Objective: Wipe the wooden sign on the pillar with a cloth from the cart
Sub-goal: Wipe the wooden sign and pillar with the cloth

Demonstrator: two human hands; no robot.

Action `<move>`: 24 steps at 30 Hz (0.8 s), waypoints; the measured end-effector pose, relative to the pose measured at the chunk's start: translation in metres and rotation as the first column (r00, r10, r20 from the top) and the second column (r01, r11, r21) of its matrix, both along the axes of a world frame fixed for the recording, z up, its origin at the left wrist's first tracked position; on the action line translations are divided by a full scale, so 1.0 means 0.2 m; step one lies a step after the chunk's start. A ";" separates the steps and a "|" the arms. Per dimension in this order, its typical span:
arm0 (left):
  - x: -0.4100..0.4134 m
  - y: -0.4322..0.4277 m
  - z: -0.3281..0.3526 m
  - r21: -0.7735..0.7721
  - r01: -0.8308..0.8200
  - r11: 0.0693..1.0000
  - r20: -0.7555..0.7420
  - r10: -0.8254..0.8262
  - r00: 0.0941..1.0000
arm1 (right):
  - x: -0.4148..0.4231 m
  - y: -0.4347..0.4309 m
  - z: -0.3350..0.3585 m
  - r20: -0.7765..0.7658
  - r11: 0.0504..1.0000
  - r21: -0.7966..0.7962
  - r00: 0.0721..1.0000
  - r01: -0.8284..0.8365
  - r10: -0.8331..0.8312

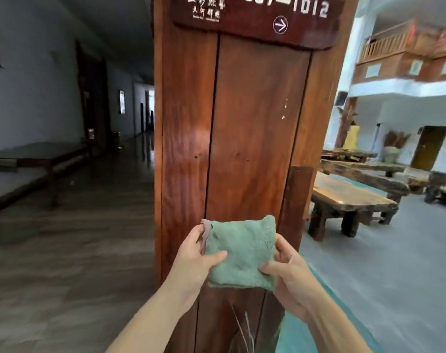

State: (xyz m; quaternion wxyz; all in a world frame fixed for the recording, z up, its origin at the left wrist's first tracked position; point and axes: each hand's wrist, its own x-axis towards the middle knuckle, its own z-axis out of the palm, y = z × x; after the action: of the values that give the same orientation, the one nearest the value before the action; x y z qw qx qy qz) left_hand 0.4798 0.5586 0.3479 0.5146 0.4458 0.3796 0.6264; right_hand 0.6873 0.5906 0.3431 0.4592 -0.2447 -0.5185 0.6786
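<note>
A folded green cloth (239, 253) is held flat in front of me, low in the view. My left hand (194, 261) grips its left edge with the thumb on top. My right hand (288, 273) grips its right edge. Straight ahead stands the reddish wooden pillar (242, 136). A dark wooden sign (255, 19) with white numbers and an arrow hangs on the pillar at the top of the view, well above the cloth. The sign's upper part is cut off by the frame.
A dim corridor with a long bench (38, 161) runs off to the left. On the right is a bright hall with heavy wooden tables and benches (349, 197). A turquoise surface (306, 327) shows at the bottom right beside the pillar.
</note>
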 end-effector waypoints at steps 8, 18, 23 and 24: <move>0.24 0.44 0.76 0.280 -0.018 0.960 -0.168 0.067 0.984 | 0.26 0.50 0.78 0.003 0.960 0.281 1.000 0.014 -0.016; 0.19 0.87 1.41 0.556 -0.037 0.831 -0.259 0.214 0.942 | 0.18 0.85 1.38 -0.053 0.845 0.507 0.985 0.168 -0.164; 0.19 1.16 1.77 0.727 -0.035 0.686 -0.293 0.356 0.888 | 0.14 1.01 1.72 -0.068 0.663 0.649 0.897 0.372 -0.437; 0.19 1.21 1.83 0.757 -0.021 0.653 -0.315 0.392 0.864 | 0.12 1.04 1.77 -0.054 0.573 0.708 0.841 0.413 -0.539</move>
State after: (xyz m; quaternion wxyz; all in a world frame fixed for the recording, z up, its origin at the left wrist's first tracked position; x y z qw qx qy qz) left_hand 0.5179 0.8008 0.7143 0.1122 0.6985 0.2553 0.6590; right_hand 0.7109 0.7993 0.6973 0.6366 -0.2402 -0.6852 0.2600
